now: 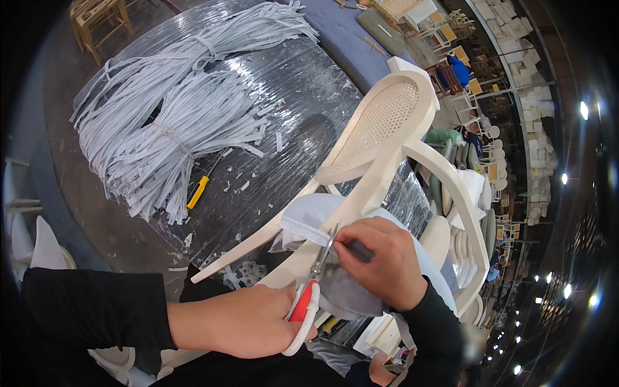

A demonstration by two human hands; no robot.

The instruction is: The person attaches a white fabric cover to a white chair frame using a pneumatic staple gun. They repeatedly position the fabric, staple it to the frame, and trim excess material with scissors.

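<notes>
The strip (303, 229) is in the near middle of the scene, in front of the chair (379, 175), between the two hands. It should be light, limp and hard to break, more apt to fold than to slip; the place to take hold is its end, clear of the blades. It looks narrow, flat and pale grey, with a fine woven pattern. The right grip (385, 261) pinches its right end between thumb and fingertip. The left grip (258, 319) is closed round the red-and-white handles of the scissors (320, 259), whose blades reach the strip just beside the right fingertips. The chair, pale with a cane back, stands tilted. Farther left, on the film-covered worktop (313, 80), lie bundles (145, 158) of pale strips, a yellow-handled tool (198, 191) and scraps (279, 141)
</notes>
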